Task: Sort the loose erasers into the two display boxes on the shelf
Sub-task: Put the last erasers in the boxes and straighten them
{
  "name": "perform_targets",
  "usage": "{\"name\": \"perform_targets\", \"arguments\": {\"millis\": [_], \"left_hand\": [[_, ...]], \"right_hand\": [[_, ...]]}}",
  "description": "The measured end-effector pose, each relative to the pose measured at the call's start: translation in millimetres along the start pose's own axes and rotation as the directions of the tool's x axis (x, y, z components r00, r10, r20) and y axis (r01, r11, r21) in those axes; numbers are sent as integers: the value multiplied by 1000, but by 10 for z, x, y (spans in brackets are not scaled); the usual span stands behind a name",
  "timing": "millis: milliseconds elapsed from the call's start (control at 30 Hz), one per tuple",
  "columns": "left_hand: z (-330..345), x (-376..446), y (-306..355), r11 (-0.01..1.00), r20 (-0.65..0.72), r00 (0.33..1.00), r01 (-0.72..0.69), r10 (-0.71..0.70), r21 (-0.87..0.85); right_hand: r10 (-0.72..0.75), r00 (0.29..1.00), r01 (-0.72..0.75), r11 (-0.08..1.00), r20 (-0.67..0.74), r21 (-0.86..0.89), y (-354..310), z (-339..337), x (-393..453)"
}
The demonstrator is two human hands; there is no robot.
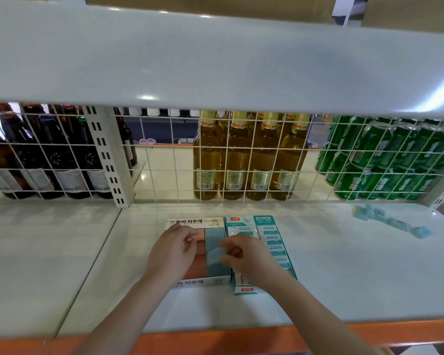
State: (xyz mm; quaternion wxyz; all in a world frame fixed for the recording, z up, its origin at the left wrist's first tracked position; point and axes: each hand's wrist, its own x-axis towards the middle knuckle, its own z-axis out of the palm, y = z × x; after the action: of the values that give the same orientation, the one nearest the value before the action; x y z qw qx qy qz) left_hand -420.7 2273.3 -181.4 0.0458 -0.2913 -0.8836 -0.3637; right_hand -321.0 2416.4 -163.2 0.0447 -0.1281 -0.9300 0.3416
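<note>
— Big picture first: white shelf (344,278), wire grid back (164,162), upper shelf (215,60) overhanging. Behind the grid, out of reach: brown bottles (49,155), yellow bottles (246,160), green cans (385,160).

— And the two display boxes?

— Side by side mid-shelf, touching. White box (194,222) on the left, with a pinkish row and a blue-grey row already laid in. Teal box (267,226) on the right, lined with small packs; fullness hard to judge under the wrist.

— So partly done?

— Looks well along, not finished. Loose erasers (392,221) in pale blue wrappers left in a cluster at the right, well apart from both boxes.

— Hands?

— Left hand (172,252) curled over the white box's pink side, fingertips pinched together on something too small to tell. Right hand (246,257) pinching a blue-grey eraser (217,253), tilted, just above the blue-grey row.

— Anything in the way?

— Only the low overhang above, and a long reach right for the remainder.
</note>
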Motion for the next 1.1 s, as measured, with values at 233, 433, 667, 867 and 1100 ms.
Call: {"name": "perform_targets", "arguments": {"millis": [233, 433, 667, 867, 1100], "left_hand": [[2, -40, 15, 999, 33, 999, 7, -6, -37], [-22, -52, -10, 998, 63, 998, -19, 22, -52], [-69, -42, -34, 999, 114, 993, -37, 35, 16], [-36, -55, 4, 983, 201, 970, -156, 134, 101], [83, -72, 80, 964, 252, 953, -213, 169, 160]], "right_hand": [[19, 999, -6, 962, 44, -274, -62, -36, 20], [-54, 997, 70, 932, 55, -355, -74, 14, 38], [-94, 991, 126, 898, 96, -422, -51, 41, 91], [-60, 996, 81, 913, 64, -401, -31, 19, 83], [-25, 999, 18, 949, -21, -315, 184, -178, -68]]}}
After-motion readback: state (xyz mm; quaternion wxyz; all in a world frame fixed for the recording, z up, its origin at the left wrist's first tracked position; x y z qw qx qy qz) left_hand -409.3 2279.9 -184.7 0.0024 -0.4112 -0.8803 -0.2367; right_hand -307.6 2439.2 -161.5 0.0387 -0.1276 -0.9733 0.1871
